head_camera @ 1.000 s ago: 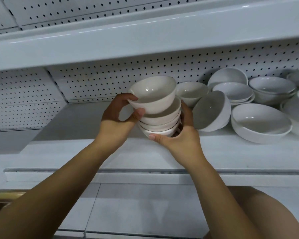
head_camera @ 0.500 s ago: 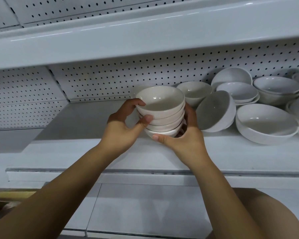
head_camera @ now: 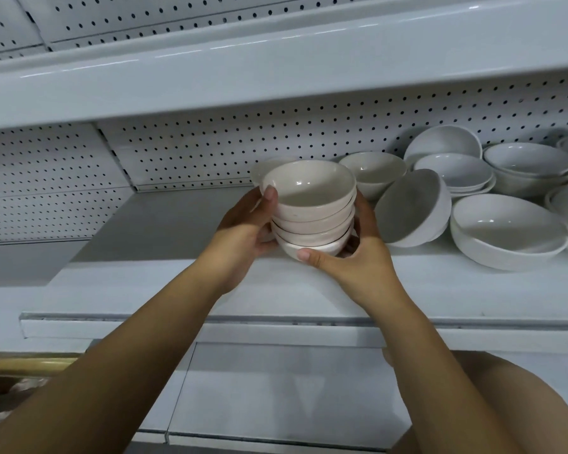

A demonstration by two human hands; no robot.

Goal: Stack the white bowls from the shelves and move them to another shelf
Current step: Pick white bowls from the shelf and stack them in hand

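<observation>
A stack of several small white bowls (head_camera: 312,211) sits between both my hands just above the white shelf (head_camera: 151,283). My left hand (head_camera: 243,231) grips the stack's left side, thumb up on the top bowl's rim. My right hand (head_camera: 358,253) cups the right side and base, thumb under the lowest bowl. Behind the stack another small bowl (head_camera: 373,168) stands on the shelf, and part of one more bowl (head_camera: 259,172) peeks out at the left.
To the right lie more white bowls: one tipped on its side (head_camera: 413,213), a wide shallow one (head_camera: 509,231), and nested ones (head_camera: 456,173) against the pegboard back wall (head_camera: 210,149). An upper shelf (head_camera: 276,60) hangs overhead. My knee (head_camera: 505,404) shows at lower right.
The top bowl, held tilted above the pile by my left hand, has been set down level onto the stack. My left hand now grips the stack's side.
</observation>
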